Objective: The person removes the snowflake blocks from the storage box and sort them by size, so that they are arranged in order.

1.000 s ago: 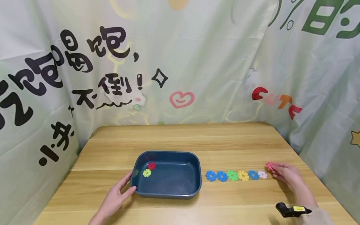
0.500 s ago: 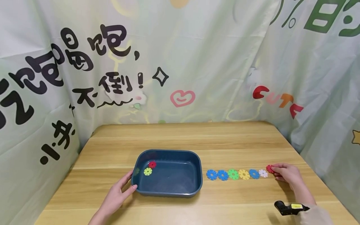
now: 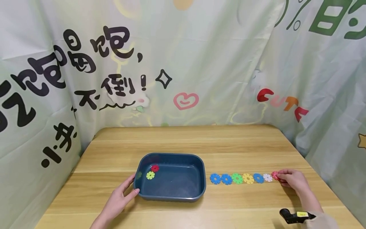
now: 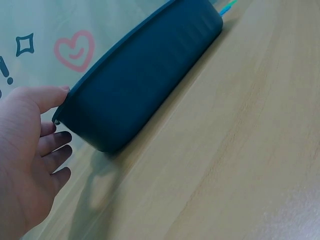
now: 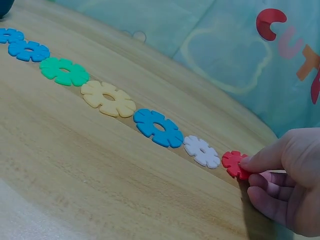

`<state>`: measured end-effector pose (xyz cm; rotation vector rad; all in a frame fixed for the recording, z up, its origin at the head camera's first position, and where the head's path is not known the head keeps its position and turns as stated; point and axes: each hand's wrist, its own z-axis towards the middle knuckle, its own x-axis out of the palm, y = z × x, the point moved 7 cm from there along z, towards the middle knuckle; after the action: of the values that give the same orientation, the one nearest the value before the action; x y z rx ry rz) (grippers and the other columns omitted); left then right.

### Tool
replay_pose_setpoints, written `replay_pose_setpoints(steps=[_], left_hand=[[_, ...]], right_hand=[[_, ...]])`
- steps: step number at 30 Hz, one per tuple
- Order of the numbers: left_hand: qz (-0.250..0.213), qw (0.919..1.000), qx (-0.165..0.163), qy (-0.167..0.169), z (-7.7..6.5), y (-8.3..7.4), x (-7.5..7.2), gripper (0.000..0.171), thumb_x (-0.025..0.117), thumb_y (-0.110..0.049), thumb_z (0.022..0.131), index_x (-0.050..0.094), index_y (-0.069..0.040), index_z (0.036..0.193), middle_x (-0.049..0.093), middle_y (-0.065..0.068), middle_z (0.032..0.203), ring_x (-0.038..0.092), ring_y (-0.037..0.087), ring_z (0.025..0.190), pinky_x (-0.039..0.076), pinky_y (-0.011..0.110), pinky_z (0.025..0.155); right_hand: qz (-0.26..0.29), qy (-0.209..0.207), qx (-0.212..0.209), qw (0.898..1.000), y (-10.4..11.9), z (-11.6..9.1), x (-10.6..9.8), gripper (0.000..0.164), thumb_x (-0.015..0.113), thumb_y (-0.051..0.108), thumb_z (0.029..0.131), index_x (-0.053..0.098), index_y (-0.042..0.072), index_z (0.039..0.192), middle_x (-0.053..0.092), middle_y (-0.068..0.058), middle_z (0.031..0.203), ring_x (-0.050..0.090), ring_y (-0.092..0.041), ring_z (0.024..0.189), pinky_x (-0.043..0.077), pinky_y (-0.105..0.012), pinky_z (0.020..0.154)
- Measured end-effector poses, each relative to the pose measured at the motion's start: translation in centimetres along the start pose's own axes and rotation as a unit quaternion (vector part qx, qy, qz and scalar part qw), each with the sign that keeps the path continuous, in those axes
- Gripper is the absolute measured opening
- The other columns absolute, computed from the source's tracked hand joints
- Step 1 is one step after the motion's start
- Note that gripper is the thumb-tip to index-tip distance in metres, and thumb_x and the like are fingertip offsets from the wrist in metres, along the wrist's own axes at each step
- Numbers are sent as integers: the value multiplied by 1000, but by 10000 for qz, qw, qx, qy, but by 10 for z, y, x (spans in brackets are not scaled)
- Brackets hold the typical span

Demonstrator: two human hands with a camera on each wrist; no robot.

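In the head view my right hand pinches a pinkish-red snowflake disc at the right end of a row of slotted discs. The right wrist view has this red disc beside the white disc, thumb and fingertips on its right edge. Further left in the row come a blue disc, a yellow one, a green one and two more blue ones. My left hand holds the left end of a dark blue plastic basin, thumb at the rim.
Inside the basin lie a red disc and a yellow-green disc. The wooden table reaches back to a printed curtain, which also hangs at both sides. A black wrist mount sits on the right sleeve.
My right hand has moved slightly nearer and down, bringing the red disc from behind the row's right end into line beside the white disc. The left hand keeps its place on the basin.
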<state>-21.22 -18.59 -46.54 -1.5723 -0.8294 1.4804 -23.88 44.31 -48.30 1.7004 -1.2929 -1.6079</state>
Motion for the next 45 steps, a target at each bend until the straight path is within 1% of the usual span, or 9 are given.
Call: replay_pose_setpoints(steps=[15,18,25,29,34,36,38,42,45], left_hand=[[15,10000,67,-58,0,0,-1,59,65,-27,88,42,-6,139,42,20,139,34,38,130,26,61,101],[28,10000,23,-49,0,0,-1,60,64,-28,88,42,-7,139,42,20,139,33,39,130,26,61,101],[54,10000,-10,-28,0,-1,-1,60,64,-28,88,41,-7,139,41,20,139,33,39,130,26,61,100],[66,10000,-8,-24,0,-1,-1,60,64,-28,88,41,-7,140,41,21,140,32,39,130,26,62,100],[71,10000,4,-12,-1,-1,-1,61,64,-28,88,41,-7,140,41,20,140,33,38,130,26,61,101],[56,10000,-7,-9,-1,0,-1,61,64,-28,88,41,-7,140,41,20,140,32,38,131,26,61,101],[53,10000,5,-22,-1,0,-1,61,64,-28,88,41,-7,140,41,20,140,32,38,131,26,61,101],[81,9999,38,-50,-1,0,-1,60,64,-28,88,41,-7,140,41,20,140,33,38,131,26,61,101],[87,9999,52,-53,-1,0,-1,60,64,-28,88,41,-7,140,41,20,140,33,38,130,26,61,101]], right_hand=[[-511,-83,-104,9986,4,0,1,21,57,3,85,57,-18,89,58,1,70,53,-9,61,51,-22,53],[-334,-90,-69,9994,3,-1,0,23,58,3,85,56,-20,91,59,1,71,54,-8,60,51,-22,53],[659,14,94,9978,-1,-4,-4,25,56,5,88,56,-19,95,61,5,73,60,-5,62,54,-24,59],[604,-6,30,9982,4,-4,-9,36,55,9,90,48,-24,104,62,6,74,61,-4,63,54,-23,61],[78,-151,-25,9999,22,-5,-14,53,55,22,92,41,-23,116,62,5,78,59,-2,65,52,-21,61],[-176,-122,-83,9997,29,-2,-13,56,55,28,93,42,-21,119,65,-2,82,59,-3,68,52,-22,62],[-166,-129,-286,9994,23,14,-13,55,58,34,91,49,-14,117,65,0,84,60,-2,70,52,-23,61],[263,-117,-749,9968,6,52,-5,55,62,40,88,52,-4,119,64,4,88,63,-3,75,54,-25,64],[323,81,-935,9951,38,40,11,57,60,35,90,47,-11,121,64,-2,91,64,-8,76,54,-25,67]])
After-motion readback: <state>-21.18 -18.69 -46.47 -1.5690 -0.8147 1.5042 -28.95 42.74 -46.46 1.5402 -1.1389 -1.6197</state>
